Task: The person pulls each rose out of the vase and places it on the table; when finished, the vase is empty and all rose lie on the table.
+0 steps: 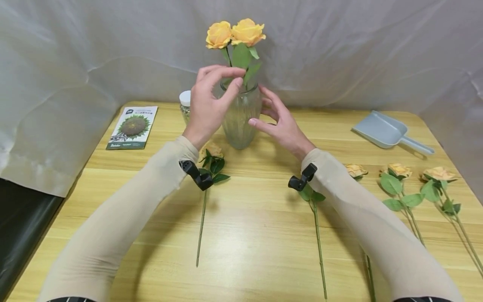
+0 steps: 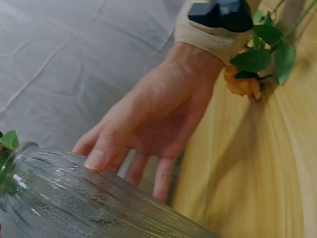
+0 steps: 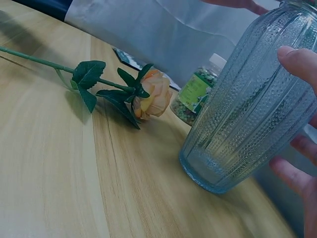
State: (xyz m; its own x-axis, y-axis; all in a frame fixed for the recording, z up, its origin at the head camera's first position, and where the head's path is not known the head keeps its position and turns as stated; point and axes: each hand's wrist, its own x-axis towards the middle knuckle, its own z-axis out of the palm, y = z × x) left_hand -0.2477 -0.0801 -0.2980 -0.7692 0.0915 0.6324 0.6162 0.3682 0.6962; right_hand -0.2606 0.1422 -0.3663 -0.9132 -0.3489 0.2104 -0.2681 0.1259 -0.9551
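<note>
A ribbed clear glass vase (image 1: 241, 119) stands upright at the back of the table with two yellow roses (image 1: 247, 32) in it. Over its mouth, my left hand (image 1: 213, 94) pinches at a rose stem between thumb and index finger. From the right, my right hand (image 1: 281, 119) holds the vase's side, thumb in front and fingers spread around the back. The right wrist view shows that thumb (image 3: 299, 62) against the ribbed glass (image 3: 247, 109). A cut-looking rose (image 1: 211, 151) lies below my left wrist, partly covered by it.
Another rose stem (image 1: 318, 243) lies under my right wrist, and more roses (image 1: 400, 172) lie at the right. A grey dustpan (image 1: 385, 130) sits at the back right. Left of the vase stand a white-capped jar (image 3: 198, 91) of granules and a sunflower seed packet (image 1: 133, 127).
</note>
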